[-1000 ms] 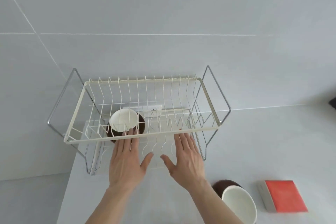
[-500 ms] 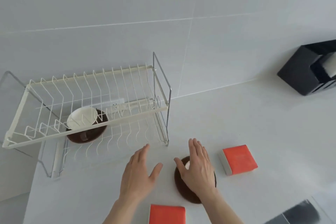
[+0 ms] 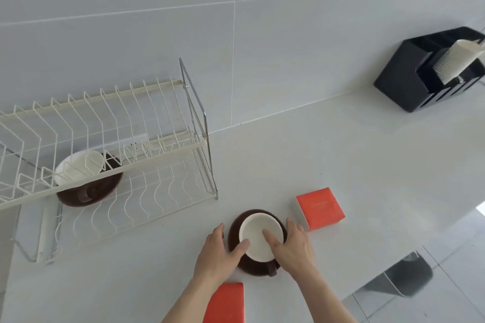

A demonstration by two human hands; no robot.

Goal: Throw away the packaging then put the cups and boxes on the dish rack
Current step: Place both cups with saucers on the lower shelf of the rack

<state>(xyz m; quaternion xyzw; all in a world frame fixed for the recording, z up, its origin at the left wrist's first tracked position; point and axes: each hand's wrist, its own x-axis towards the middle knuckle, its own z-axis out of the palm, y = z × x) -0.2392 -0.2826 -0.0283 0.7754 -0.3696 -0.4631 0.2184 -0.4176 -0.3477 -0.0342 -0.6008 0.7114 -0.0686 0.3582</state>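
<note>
A brown cup with a white inside [image 3: 256,237] stands on the white counter in front of me. My left hand [image 3: 219,254] holds its left side, thumb on the rim. My right hand [image 3: 291,246] grips its right side, thumb inside the cup. A second brown and white cup [image 3: 86,181] sits on the lower tier of the cream wire dish rack [image 3: 162,149] at the left. One orange box [image 3: 319,208] lies just right of my right hand. Another orange box [image 3: 225,303] lies near the bottom edge between my forearms.
A black organiser [image 3: 409,78] holding a white brush stands against the tiled wall at the far right. The counter's edge runs down the right side, with a grey bin [image 3: 409,275] on the floor below it.
My view swung right, away from the rack. Both hands came off the rack's front and closed around the cup on the counter.
</note>
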